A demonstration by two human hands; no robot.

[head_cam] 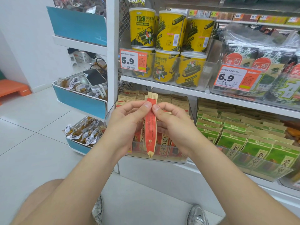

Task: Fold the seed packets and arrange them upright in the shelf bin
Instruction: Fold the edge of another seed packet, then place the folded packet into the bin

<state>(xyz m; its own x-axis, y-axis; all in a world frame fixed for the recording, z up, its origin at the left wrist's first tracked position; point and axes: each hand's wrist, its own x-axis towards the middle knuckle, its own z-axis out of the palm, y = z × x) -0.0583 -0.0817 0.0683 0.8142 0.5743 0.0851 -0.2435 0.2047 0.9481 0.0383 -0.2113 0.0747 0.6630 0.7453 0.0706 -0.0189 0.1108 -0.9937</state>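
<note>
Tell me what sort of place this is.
Most likely a small grocery or convenience shop: printed price tags on the shelves, stacked yellow snack tubs, and rows of identical green packets set out for sale.

both hands (128,125) pinch red packet (151,125) — upright

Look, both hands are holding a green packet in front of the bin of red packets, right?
Not green. The head view shows that the packet pinched between the left hand and the right hand is red and tan. It is held in front of the bin of red packets. The green packets stand further right.
</note>
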